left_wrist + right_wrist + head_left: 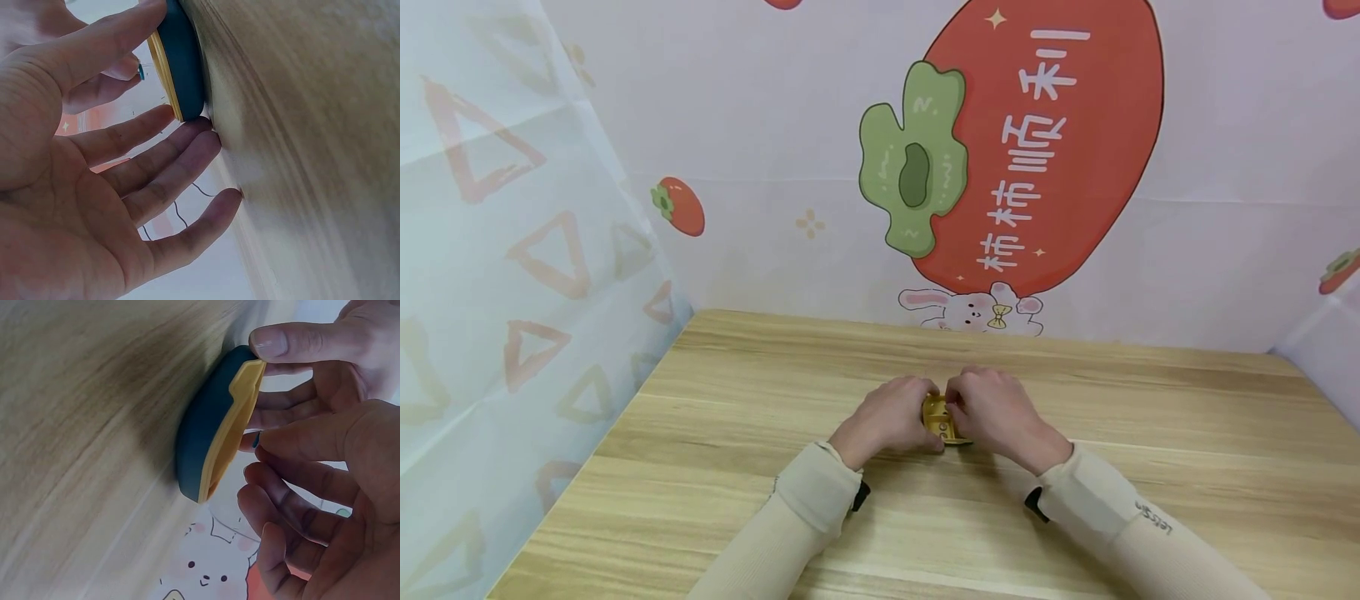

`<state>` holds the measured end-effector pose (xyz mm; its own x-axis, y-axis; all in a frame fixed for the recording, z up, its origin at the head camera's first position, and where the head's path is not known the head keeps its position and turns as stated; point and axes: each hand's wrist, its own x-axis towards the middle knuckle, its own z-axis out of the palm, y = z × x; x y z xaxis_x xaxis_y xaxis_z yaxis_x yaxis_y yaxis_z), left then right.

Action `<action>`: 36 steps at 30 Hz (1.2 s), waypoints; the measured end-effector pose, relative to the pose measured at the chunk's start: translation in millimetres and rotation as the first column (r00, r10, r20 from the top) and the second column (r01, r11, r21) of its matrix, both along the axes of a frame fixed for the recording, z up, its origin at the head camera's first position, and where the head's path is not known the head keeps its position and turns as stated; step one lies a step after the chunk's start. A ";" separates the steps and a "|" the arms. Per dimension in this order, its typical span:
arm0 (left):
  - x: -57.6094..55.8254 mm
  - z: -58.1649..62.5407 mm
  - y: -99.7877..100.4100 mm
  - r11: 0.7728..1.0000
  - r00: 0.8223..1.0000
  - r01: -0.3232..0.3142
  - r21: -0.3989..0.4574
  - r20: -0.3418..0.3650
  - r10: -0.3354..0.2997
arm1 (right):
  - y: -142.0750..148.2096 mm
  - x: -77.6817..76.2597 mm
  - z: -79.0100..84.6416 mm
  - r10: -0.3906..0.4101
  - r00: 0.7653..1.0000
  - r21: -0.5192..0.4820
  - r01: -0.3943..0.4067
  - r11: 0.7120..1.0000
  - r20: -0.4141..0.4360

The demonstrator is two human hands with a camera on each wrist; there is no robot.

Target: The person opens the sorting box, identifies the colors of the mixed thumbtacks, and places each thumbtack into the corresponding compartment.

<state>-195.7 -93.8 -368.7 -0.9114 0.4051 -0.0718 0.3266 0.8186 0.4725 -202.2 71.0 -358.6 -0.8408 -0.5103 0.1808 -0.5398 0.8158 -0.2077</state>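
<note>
While it rests on the wooden table (1150,433) near the middle, a small yellow-and-blue case (938,421) is held between both hands. It is pinched by thumb and fingers of the left hand (887,414) and gripped by the right hand (996,414). A persimmon-print backdrop (1045,142) is seen behind.

Small flat rounded plastic case (212,425) with dark blue underside and yellow top, lying blue side down on the wooden table, pinched between my two hands, mid-table, near my edge
</note>
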 end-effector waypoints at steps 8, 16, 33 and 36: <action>-0.8 -0.2 -0.1 1.000 1.000 0.004 0.007 -0.002 -0.004 | -1.9 -2.0 -1.4 -0.013 1.000 0.008 0.013 1.000 -0.008; 0.3 1.1 -0.2 1.000 1.000 0.002 0.009 -0.001 -0.002 | -2.7 -2.7 -0.7 -0.012 1.000 0.011 0.012 1.000 -0.009; 0.6 1.9 1.1 1.000 1.000 -0.010 0.007 0.012 0.010 | -1.8 -3.4 -2.6 -0.019 1.000 0.008 0.019 1.000 -0.010; 0.5 1.7 1.3 1.000 1.000 -0.012 0.002 0.011 0.012 | -1.5 -3.2 -2.7 -0.021 1.000 0.008 0.021 1.000 -0.007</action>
